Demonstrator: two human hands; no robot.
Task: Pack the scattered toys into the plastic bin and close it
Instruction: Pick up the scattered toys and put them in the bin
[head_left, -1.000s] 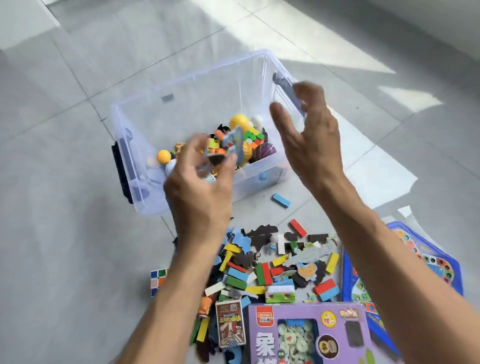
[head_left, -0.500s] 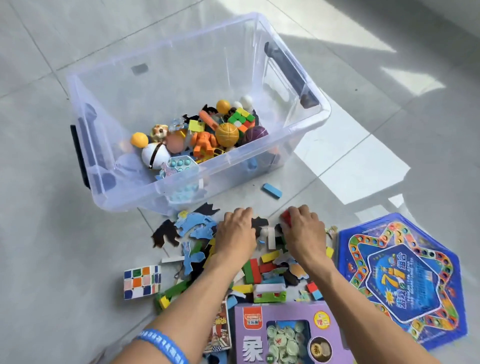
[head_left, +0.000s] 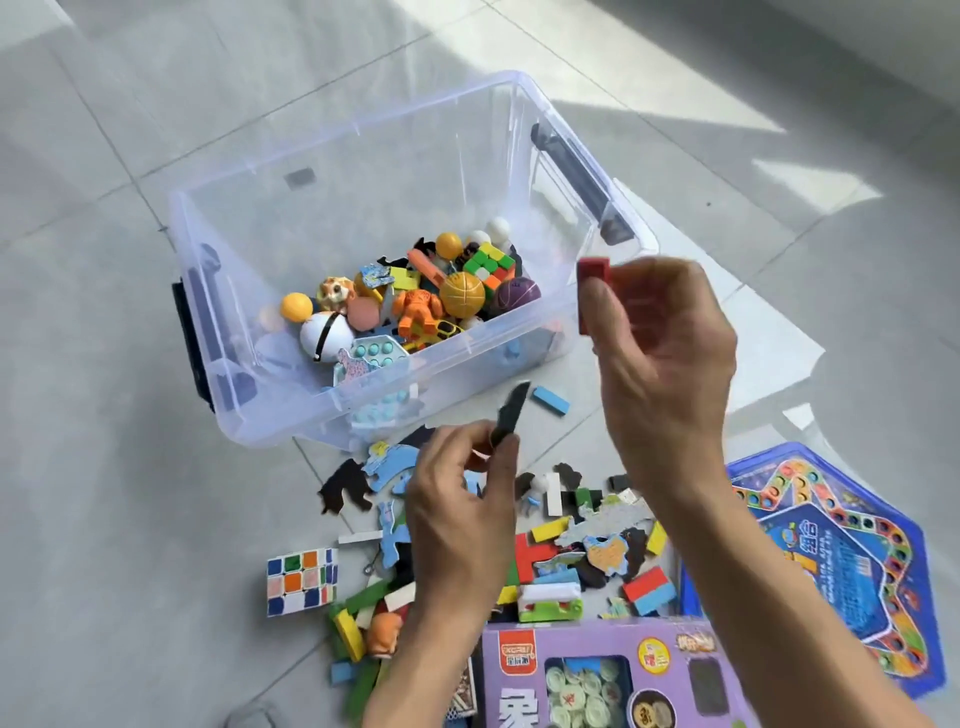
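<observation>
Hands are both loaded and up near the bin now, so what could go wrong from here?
1. The right hand holds the red block beside the plastic bin, outside its near wall; released there, it would likely land on the floor.
2. The left hand only pinches the dark flat piece by its lower end, so it may slip.
</observation>
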